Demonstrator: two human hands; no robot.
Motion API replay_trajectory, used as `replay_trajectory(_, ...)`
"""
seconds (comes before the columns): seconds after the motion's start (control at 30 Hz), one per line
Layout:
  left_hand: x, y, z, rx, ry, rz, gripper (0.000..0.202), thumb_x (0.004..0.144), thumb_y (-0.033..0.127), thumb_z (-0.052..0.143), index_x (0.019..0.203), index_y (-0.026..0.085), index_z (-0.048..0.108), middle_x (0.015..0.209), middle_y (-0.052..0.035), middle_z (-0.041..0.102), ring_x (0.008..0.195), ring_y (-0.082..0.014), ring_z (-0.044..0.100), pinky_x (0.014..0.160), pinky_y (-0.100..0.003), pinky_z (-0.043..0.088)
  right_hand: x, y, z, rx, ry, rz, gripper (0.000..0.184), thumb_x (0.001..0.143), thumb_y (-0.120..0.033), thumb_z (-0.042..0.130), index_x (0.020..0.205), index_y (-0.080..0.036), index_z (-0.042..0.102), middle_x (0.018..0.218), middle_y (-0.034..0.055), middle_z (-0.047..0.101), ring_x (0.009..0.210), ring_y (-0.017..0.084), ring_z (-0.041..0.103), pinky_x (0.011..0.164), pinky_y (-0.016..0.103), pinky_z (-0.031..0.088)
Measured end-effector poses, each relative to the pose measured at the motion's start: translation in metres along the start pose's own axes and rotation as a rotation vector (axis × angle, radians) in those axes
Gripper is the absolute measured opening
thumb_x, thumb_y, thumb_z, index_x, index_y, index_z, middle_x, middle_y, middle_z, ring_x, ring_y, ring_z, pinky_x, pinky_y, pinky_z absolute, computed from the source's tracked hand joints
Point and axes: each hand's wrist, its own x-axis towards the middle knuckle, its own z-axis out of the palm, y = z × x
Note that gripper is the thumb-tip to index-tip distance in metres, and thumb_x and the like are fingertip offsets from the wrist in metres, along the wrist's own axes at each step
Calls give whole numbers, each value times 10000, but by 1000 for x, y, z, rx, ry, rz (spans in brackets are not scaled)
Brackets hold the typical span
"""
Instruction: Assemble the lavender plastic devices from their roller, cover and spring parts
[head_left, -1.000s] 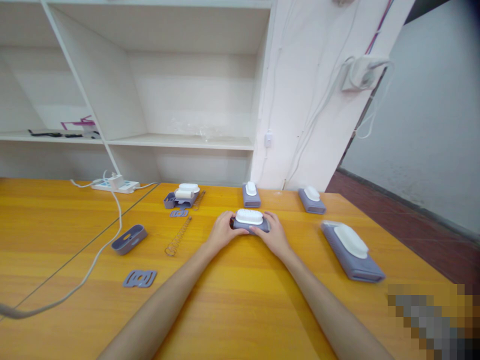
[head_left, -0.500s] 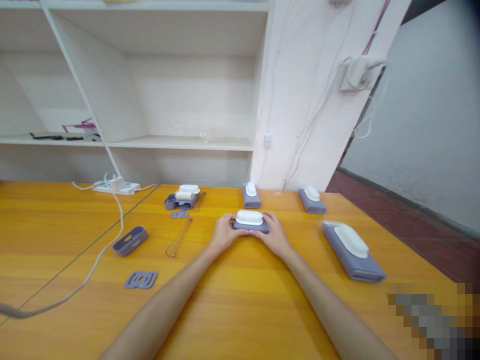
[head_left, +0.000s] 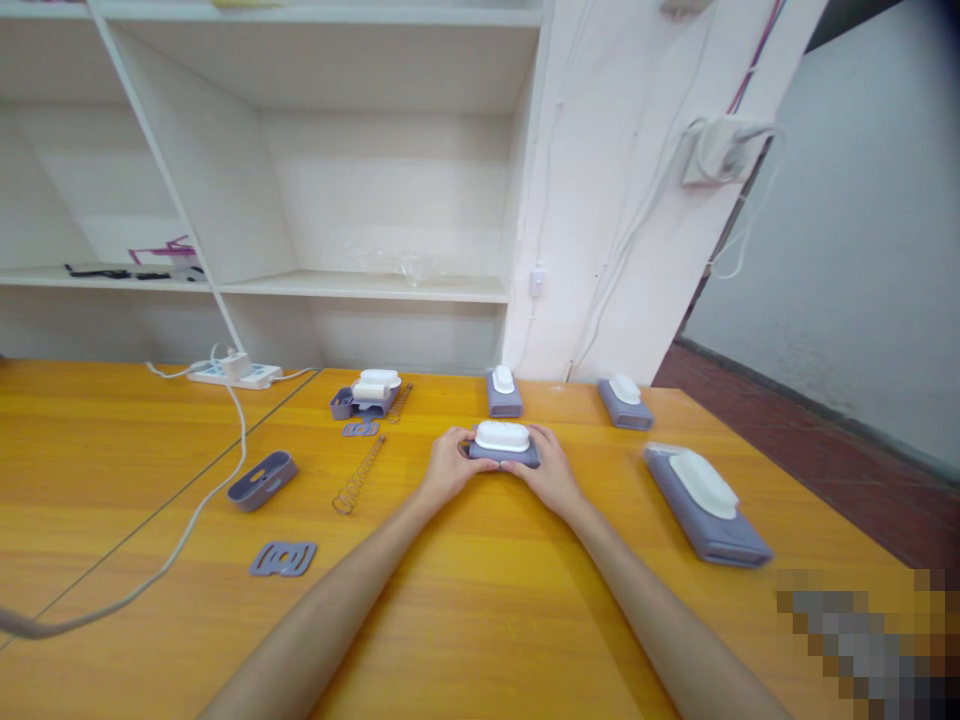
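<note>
In the middle of the table, a grey-purple plastic case with a white oval top [head_left: 502, 436] is held between my two hands. The white top has a dotted or bristly surface. My left hand [head_left: 453, 464] grips the case's left end, and my right hand [head_left: 550, 464] has its right end. Both thumbs press along the near side, their tips close together; the fingers behind are partly hidden. To the left lie a long coil spring [head_left: 360, 478], a hollow grey-purple shell [head_left: 262, 482] and a flat slotted plate [head_left: 283, 559].
Similar white-topped cases stand at the back [head_left: 505, 396], back right [head_left: 625, 403] and right [head_left: 709, 505]. Back left is a cluster of loose parts [head_left: 375, 390] with another spring [head_left: 402, 402]. A power strip [head_left: 236, 372] trails a cable [head_left: 187, 530] over the table's left side. White shelving [head_left: 367, 285] rises behind.
</note>
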Motion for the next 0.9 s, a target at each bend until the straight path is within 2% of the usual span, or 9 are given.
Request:
replay_trajectory(0.5, -3, 10, -4, 47, -41, 56, 448, 597, 465, 728, 896, 166, 580, 837, -12, 574, 632, -113, 504, 589, -242, 406, -1, 2, 3, 30, 60, 28, 579, 628, -424, 701, 1133, -193, 539, 1182, 92, 496, 1125, 246, 477, 994, 394, 368)
replay_trajectory(0.73, -4, 16, -4, 58, -42, 78, 527, 571, 449, 752, 986, 194, 550, 952, -22, 507, 792, -146, 528, 672, -260, 438, -2, 3, 4, 16, 91, 34, 623, 633, -438, 694, 1178, -197, 513, 1188, 97, 486, 1123, 249, 473, 998, 408, 363)
replay_trajectory(0.9, -6, 19, -3, 56, -30, 58, 580, 581, 455, 743, 1054, 208, 514, 1021, -34, 473, 825, -154, 525, 700, -275, 447, -3, 3, 4, -50, 125, 23, 633, 637, -450, 688, 1189, -195, 511, 1207, 106, 460, 1154, 268, 434, 1010, 426, 342)
